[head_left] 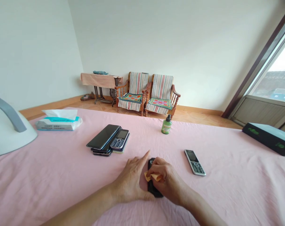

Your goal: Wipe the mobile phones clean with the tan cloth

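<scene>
A dark mobile phone [155,190] lies on the pink tablecloth in front of me, partly covered by my hands. My right hand [167,179] pinches a folded yellow cloth [156,178] and presses it against the phone's face. Along the phone's left side rests my left hand [129,180], fingers spread; its thumb touches the lower end and its index finger points past the upper end. To the right lies a silver-edged keypad phone [195,162]. Left of my hands are stacked smartphones [104,136] and, beside them, a dark keypad phone [120,139] on top of another flat item.
A green spray bottle [166,125] stands toward the far edge. Tissues [59,121] and a white, grey-handled object [10,131] are at the left; a black box [267,138] is at the right. Two wooden chairs [146,94] and a cloth-covered sewing table [99,80] stand beyond.
</scene>
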The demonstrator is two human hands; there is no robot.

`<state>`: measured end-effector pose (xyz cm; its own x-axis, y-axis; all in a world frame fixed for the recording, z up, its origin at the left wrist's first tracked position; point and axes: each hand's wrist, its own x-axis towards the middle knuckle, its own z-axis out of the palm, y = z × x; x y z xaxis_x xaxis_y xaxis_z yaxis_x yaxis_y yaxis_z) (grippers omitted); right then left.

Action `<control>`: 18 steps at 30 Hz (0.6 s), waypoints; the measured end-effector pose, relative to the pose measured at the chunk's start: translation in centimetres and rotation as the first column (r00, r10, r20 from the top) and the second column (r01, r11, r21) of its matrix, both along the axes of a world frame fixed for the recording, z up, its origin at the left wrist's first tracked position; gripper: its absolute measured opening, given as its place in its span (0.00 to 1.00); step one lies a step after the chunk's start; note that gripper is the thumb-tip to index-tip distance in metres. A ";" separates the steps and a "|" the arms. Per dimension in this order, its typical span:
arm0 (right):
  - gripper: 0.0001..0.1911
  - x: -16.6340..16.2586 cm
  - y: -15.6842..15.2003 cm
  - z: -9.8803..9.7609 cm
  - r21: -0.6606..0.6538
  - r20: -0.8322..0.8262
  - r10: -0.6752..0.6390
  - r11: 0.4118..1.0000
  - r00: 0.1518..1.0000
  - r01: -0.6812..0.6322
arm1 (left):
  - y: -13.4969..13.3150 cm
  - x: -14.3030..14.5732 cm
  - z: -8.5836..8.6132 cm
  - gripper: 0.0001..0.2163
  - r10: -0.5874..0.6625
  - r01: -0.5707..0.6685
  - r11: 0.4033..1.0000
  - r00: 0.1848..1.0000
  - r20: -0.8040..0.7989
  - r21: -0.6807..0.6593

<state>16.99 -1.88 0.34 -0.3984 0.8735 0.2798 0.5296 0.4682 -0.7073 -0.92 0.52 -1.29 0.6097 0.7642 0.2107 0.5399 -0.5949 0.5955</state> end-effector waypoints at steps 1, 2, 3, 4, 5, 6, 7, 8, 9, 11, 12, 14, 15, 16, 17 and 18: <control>0.19 0.1 -0.3 0.2 -0.020 -0.002 0.019 1.000 1.000 -0.019 | 0.0 0.0 0.0 0.55 0.000 0.000 1.000 1.000 -0.001 0.005; 0.19 0.2 -0.5 0.5 -0.038 -0.001 0.041 0.998 0.999 -0.041 | 0.1 0.0 -0.1 0.55 0.003 -0.003 1.000 1.000 -0.006 0.008; 0.19 0.3 -0.7 0.8 -0.054 0.001 0.072 0.996 0.997 -0.072 | 0.1 0.0 -0.1 0.54 0.009 -0.009 1.000 1.000 -0.012 0.010; 0.19 0.3 -0.9 1.1 -0.070 0.001 0.109 0.992 0.994 -0.109 | 0.1 0.1 -0.1 0.53 0.015 -0.015 1.000 1.000 -0.021 0.012; 0.18 0.4 -1.1 1.4 -0.085 -0.002 0.150 0.985 0.989 -0.150 | 0.1 0.1 -0.1 0.52 0.019 -0.019 1.000 0.999 -0.029 0.017; 0.18 0.5 -1.3 1.7 -0.100 -0.006 0.188 0.977 0.982 -0.187 | 0.2 0.1 -0.1 0.51 0.017 -0.016 1.000 0.999 -0.035 0.027; 0.17 0.5 -1.4 1.9 -0.110 -0.009 0.210 0.972 0.978 -0.209 | 0.2 0.1 -0.1 0.49 0.008 -0.007 0.999 0.999 -0.038 0.040; 0.17 0.5 -1.5 2.1 -0.113 -0.008 0.215 0.970 0.977 -0.215 | 0.3 0.1 -0.1 0.46 -0.005 0.007 0.999 0.999 -0.040 0.052; 0.16 0.4 -1.5 2.3 -0.110 -0.004 0.206 0.973 0.979 -0.205 | 0.3 0.0 0.0 0.44 -0.018 0.020 0.998 0.999 -0.043 0.061; 0.16 0.3 -1.7 2.5 -0.089 0.004 0.172 0.981 0.985 -0.170 | 0.4 0.0 0.0 0.40 -0.026 0.029 0.998 0.998 -0.051 0.062; 0.16 0.2 -1.7 2.6 -0.081 0.008 0.165 0.983 0.986 -0.164 | 0.4 0.0 0.1 0.40 -0.021 0.024 0.998 0.998 -0.057 0.056; 0.17 0.2 -1.7 2.6 -0.079 0.023 0.176 0.982 0.984 -0.173 | 0.3 0.0 0.0 0.40 -0.004 0.007 0.999 0.998 -0.065 0.050; 0.18 0.2 -1.7 2.5 -0.082 0.032 0.184 0.980 0.982 -0.181 | 0.4 0.0 -0.1 0.40 0.002 0.001 0.999 0.998 -0.067 0.049; 0.18 0.3 -1.6 2.4 -0.083 0.039 0.188 0.979 0.981 -0.184 | 0.4 0.0 -0.3 0.41 0.017 -0.013 0.998 0.998 -0.062 0.057; 0.18 0.3 -1.5 2.2 -0.083 0.040 0.189 0.979 0.981 -0.186 | 0.6 -0.1 -0.5 0.40 0.031 -0.026 0.997 0.998 -0.059 0.068; 0.18 0.3 -1.2 2.0 -0.084 0.034 0.198 0.977 0.980 -0.194 | 0.8 -0.1 -0.9 0.40 0.035 -0.031 0.996 0.998 -0.058 0.081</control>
